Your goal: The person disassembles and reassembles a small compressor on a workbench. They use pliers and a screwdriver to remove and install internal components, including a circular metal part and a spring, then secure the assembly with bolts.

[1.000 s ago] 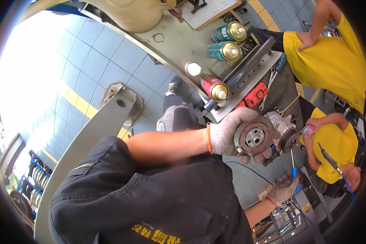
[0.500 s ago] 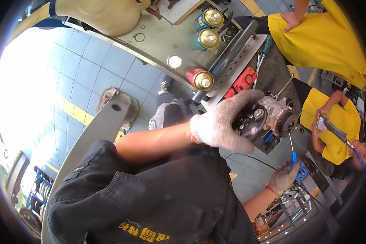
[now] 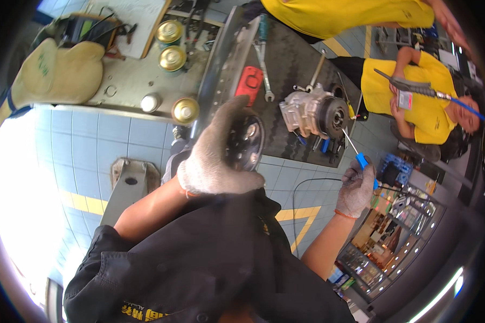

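My gloved left hand (image 3: 213, 156) is curled around the edge of a round black metal plate (image 3: 250, 141) with holes and shiny bumps, held up facing away from me. To its right, a silver compressor (image 3: 307, 110) with a black grooved pulley lies on a dark bench mat (image 3: 291, 59). In my gloved right hand (image 3: 355, 189) is a screwdriver (image 3: 362, 160) with a blue handle. Its thin shaft points up and left, the tip at the lower right edge of the pulley; whether it touches cannot be made out.
A red tool (image 3: 249, 86) and a wrench (image 3: 265, 81) lie beyond my left hand. Several spray cans (image 3: 185, 110) stand on the metal bench (image 3: 129, 81) at left. Two people in yellow shirts (image 3: 380, 81) are at the far right, one holding an air gun (image 3: 415, 86).
My left hand and the black plate have moved left, away from in front of the compressor. My view has shifted too. The right hand still holds the screwdriver by the pulley.
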`<state>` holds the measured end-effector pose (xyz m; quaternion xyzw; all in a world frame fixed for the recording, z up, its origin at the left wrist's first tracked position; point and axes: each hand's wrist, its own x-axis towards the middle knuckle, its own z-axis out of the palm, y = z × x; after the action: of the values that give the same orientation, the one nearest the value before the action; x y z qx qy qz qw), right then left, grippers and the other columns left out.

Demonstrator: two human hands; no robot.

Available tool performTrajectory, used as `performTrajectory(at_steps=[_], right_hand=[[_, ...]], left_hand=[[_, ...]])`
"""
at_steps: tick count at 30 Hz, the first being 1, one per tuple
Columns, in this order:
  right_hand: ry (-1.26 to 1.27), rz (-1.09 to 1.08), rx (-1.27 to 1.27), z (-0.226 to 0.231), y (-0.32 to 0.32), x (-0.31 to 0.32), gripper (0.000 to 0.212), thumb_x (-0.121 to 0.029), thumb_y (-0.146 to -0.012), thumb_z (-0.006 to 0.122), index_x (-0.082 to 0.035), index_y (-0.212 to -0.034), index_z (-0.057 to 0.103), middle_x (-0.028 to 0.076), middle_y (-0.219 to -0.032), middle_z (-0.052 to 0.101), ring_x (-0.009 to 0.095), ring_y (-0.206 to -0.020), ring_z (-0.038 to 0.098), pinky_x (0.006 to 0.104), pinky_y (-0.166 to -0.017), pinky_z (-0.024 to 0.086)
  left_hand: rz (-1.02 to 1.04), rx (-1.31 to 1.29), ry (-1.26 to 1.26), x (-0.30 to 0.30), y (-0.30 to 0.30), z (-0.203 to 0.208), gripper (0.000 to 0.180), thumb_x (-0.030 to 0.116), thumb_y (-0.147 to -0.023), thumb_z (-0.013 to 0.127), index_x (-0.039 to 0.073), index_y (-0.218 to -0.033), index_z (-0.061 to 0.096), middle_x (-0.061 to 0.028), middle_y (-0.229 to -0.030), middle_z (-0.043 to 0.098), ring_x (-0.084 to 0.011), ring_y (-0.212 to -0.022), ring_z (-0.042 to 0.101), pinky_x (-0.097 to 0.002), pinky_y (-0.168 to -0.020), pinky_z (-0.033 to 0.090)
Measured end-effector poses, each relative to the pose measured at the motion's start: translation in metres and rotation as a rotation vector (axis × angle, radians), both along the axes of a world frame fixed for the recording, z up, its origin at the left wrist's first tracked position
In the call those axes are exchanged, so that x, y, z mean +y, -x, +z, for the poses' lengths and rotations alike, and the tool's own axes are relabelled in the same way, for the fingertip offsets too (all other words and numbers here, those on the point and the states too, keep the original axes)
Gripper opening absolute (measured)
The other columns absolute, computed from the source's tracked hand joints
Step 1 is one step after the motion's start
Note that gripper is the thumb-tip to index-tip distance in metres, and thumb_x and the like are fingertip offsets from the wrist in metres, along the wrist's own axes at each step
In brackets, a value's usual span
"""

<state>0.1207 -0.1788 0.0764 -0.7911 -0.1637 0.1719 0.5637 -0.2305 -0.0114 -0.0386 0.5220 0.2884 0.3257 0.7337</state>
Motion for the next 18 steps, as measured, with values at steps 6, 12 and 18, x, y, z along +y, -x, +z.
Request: performTrajectory(at_steps=[6,12,18], right_hand=[[-0.116,-0.015,0.052,-0.01,-0.015,-0.016,0.044,-0.04,-0.114,0.069,-0.002,-0.136,0.076,0.008,-0.102,0.077,0.018,-0.075,0.064,0.0334,-0.066,0.048],[-0.353,-0.091,0.216,-0.029,-0.079,-0.057,0.048,-0.045,-0.116,0.067,-0.002,-0.134,0.078,0.007,-0.101,0.079,0.017,-0.076,0.069,0.0315,-0.062,0.05],[-0.391,-0.192,0.429,-0.065,-0.149,-0.083,0.053,-0.051,-0.116,0.068,-0.002,-0.131,0.079,0.008,-0.096,0.08,0.018,-0.074,0.07,0.0315,-0.059,0.05]], left_hand=[[-0.082,0.216,-0.106,-0.008,-0.034,0.005,0.144,0.034,-0.065,0.109,-0.003,-0.181,0.033,-0.0212,-0.159,0.063,-0.0321,-0.151,0.062,-0.0451,-0.129,0.048],[-0.171,0.661,-0.343,-0.03,-0.103,0.004,0.12,0.032,-0.068,0.103,0.0,-0.17,0.05,-0.0267,-0.156,0.067,-0.0431,-0.144,0.069,-0.0507,-0.122,0.058],[-0.232,0.962,-0.505,-0.057,-0.169,-0.041,0.102,0.03,-0.071,0.097,0.004,-0.161,0.055,-0.0242,-0.154,0.065,-0.0487,-0.141,0.066,-0.0561,-0.117,0.06]])
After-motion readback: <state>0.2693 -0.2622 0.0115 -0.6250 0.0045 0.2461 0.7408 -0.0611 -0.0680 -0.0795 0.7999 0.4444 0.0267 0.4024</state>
